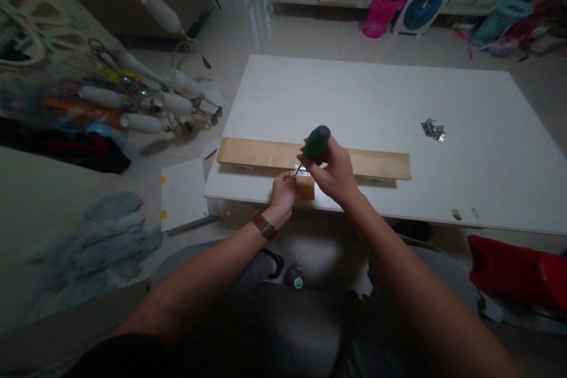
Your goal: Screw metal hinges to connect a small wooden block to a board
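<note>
My right hand (334, 171) is closed round the green handle of a screwdriver (316, 142), tilted with its shaft running down to the left. The tip meets a small metal hinge (302, 170), which lies where a long wooden board (261, 153) adjoins a short wooden block (305, 188). Beside the tip, my left hand (283, 192) is closed in a pinch against the hinge and the block's left edge. What is between its fingertips is too small to make out. The board lies lengthwise on the white table (332, 94), and the block sits at the near edge.
More metal hinges (434, 130) lie in a pile on the table's right side, with small metal bits (456, 214) by its near edge. A lamp with several white shades (177, 103) stands on the floor at left. Something red (518, 271) is at lower right.
</note>
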Demonstrator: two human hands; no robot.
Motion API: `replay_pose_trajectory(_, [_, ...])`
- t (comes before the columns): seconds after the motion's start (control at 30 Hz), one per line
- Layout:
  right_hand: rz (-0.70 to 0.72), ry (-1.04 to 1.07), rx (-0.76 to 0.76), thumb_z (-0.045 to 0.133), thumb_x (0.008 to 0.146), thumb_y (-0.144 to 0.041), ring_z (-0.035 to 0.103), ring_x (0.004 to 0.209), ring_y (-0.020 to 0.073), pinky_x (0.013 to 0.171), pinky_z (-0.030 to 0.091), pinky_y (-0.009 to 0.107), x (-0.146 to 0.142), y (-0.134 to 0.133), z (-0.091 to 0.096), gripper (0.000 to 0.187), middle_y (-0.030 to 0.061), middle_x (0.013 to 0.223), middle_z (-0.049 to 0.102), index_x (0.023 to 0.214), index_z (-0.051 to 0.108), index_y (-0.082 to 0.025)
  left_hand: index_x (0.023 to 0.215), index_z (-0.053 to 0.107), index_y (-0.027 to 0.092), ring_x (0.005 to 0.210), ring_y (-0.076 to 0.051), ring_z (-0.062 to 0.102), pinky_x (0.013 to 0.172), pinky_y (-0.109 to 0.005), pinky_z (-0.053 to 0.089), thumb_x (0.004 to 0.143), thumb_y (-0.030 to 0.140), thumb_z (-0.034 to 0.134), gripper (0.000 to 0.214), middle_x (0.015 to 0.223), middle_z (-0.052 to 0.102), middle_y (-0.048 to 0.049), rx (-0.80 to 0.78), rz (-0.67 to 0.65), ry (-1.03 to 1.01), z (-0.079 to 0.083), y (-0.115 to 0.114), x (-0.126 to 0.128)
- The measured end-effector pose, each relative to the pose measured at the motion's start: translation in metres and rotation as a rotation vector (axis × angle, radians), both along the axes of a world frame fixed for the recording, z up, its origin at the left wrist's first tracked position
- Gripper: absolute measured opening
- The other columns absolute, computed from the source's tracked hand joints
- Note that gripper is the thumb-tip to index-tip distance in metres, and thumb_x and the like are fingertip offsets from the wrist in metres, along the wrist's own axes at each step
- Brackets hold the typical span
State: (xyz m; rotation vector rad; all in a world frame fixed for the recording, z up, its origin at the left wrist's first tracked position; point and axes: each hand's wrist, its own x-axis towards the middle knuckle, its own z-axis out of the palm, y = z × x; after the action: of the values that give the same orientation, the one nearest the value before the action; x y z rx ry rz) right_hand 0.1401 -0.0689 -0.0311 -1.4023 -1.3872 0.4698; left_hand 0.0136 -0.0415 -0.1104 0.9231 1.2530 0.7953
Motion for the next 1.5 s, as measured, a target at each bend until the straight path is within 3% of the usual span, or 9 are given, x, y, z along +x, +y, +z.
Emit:
replay_pose_trajectory(0.47, [0.095,0.078,-0.039,0.061,0.088,-0.017,0.070,0.073,0.0195,0.066,0.058,0.035,-0.0002,-0.0023,0.0043,0.035,0.0042,0.092,0.072,0.123,0.061,-0.024,0.075,0.062,0.018,0.073,-0.018,0.058,0.071,-0.029,0.043,0.081,0.018,0.057,0.008,0.074,0.064,-0.0028,-0.018,0.017,0.001,-0.0016,-0.0007,-0.0007])
replay_pose_trajectory(0.77, [0.121,0.063,0.010,0.062,0.091,-0.021,0.068,0.070,0.0147,0.060,0.054,0.030,-0.0010,0.0000,0.0025,0.024,0.0028,0.101,0.071,0.113,0.055,-0.025,0.074,0.061,0.019,0.073,-0.019,0.058,0.073,-0.030,0.042,0.080,0.020,0.058,0.007,0.075,0.064,-0.0029,-0.021,0.021,0.015,0.0042,-0.0017,0.0005])
replay_pose_trajectory(0.97, [0.083,-0.035,0.041,0.067,0.090,-0.023,0.057,0.064,0.0143,0.060,0.048,0.031,-0.0009,0.0019,0.0005,0.016,-0.0016,0.082,0.060,0.097,0.054,-0.025,0.075,0.061,0.019,0.072,-0.018,0.056,0.070,-0.029,0.039,0.084,0.017,0.053,0.012,0.075,0.064,-0.0025,-0.008,0.008,0.049,0.0039,-0.0014,0.0008])
replay_pose_trajectory(1.07, [0.051,-0.078,0.071,0.069,0.089,-0.025,0.055,0.066,0.0151,0.061,0.047,0.032,-0.0001,0.0030,-0.0020,0.015,-0.0003,0.082,0.056,0.089,0.054,-0.024,0.075,0.061,0.019,0.072,-0.018,0.055,0.070,-0.029,0.038,0.084,0.016,0.054,0.011,0.076,0.064,-0.0022,-0.001,0.011,0.080,0.0029,-0.0006,0.0013])
replay_pose_trajectory(1.23, [0.014,-0.075,0.016,0.067,0.090,-0.026,0.059,0.069,0.0175,0.063,0.049,0.034,-0.0011,0.0020,-0.0032,0.010,0.0042,0.089,0.067,0.097,0.061,-0.022,0.073,0.060,0.019,0.071,-0.017,0.054,0.070,-0.029,0.039,0.081,0.017,0.054,0.010,0.076,0.062,-0.0023,0.007,-0.002,0.044,0.0013,-0.0003,0.0005])
replay_pose_trajectory(1.5, [0.092,0.106,-0.060,0.065,0.087,-0.024,0.072,0.083,0.0214,0.075,0.058,0.038,-0.0022,0.0007,0.0024,0.031,0.0072,0.103,0.078,0.117,0.065,-0.021,0.076,0.062,0.019,0.074,-0.017,0.057,0.073,-0.029,0.042,0.081,0.020,0.059,0.006,0.076,0.064,-0.0025,0.003,0.015,0.033,-0.0022,0.0003,-0.0005])
